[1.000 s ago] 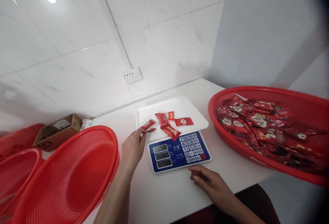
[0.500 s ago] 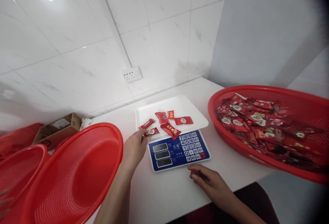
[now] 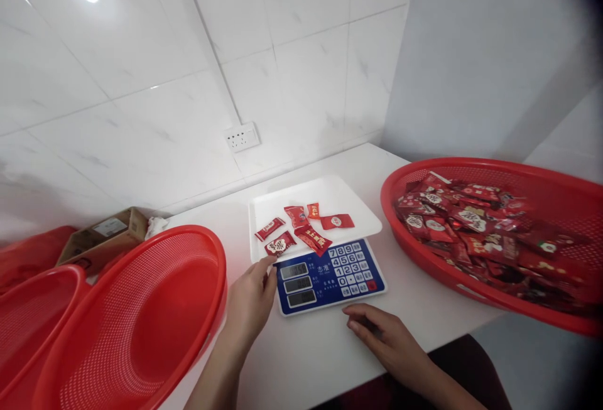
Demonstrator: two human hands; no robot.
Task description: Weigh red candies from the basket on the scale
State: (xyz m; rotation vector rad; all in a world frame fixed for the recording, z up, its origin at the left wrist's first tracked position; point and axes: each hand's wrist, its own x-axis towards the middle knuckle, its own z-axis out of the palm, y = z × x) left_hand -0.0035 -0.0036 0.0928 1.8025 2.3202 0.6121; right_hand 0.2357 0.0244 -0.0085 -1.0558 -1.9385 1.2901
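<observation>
Fingertips (image 3: 269,264) of the left hand (image 3: 252,300) are loose and empty, just short of the small red crinkly foil candy (image 3: 279,243) lying on the flat white plastic tray (image 3: 330,193) of the blue-faced digital scale (image 3: 330,278). The right hand (image 3: 379,328) rests palm-down on the smooth white tabletop (image 3: 306,350), fingers loosely curled around nothing. A round red plastic mesh basket (image 3: 141,322) sits beside the left wrist.

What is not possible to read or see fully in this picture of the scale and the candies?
- Scale displays: digits too small and blurred in the head view.
- Candy wrappers on the tray: print too small to read.
- Full basket: cut off by the right edge.
- Cardboard box: front hidden by the empty basket.
</observation>
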